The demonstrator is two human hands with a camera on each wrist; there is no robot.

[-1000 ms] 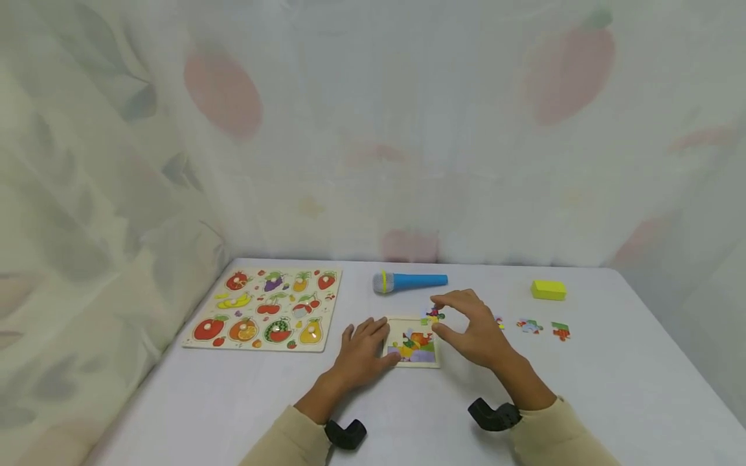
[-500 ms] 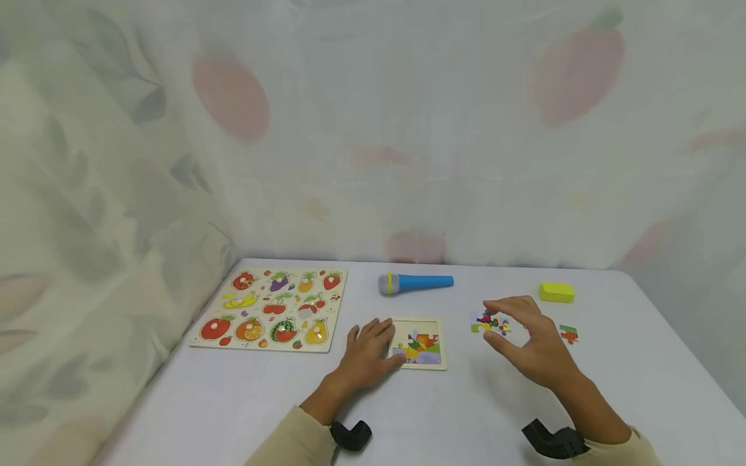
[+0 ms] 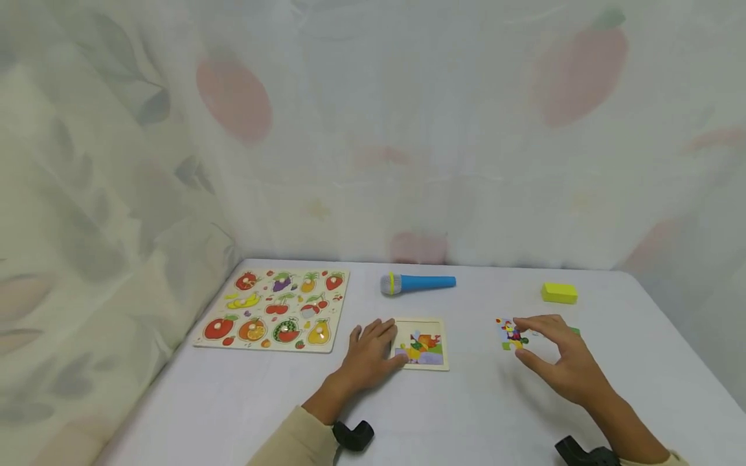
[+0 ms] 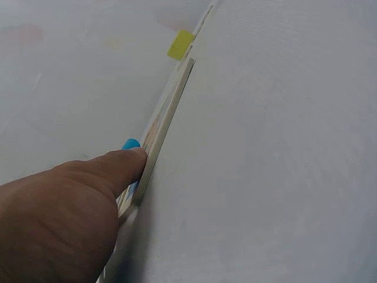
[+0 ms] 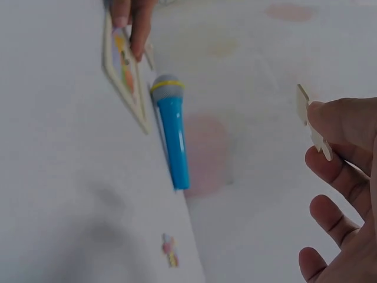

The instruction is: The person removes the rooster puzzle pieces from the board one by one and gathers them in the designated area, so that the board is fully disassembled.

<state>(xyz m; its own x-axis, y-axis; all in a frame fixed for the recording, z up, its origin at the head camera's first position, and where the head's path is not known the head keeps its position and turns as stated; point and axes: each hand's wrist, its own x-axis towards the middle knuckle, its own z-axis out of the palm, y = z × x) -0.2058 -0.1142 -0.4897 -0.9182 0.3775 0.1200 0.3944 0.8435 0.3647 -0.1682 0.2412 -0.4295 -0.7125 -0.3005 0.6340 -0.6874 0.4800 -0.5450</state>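
We have the left hand [image 3: 367, 357] loosely extended over the left edge of the puzzle tray [image 3: 415, 326], probably steadying it; right hand [image 3: 564, 357] pinches a puzzle piece [image 5: 302, 105], seemingly by its edges to keep its picture uncovered, between tray and right edge of the table [image 3: 638, 369].

left hand [image 3: 368, 356] on puzzle frame [image 3: 421, 325], right hand [image 3: 574, 366] pinching puzzle piece [image 3: 511, 334], blue microphone [image 3: 425, 283] behind, fruit board [image 3: 260, 309] at left
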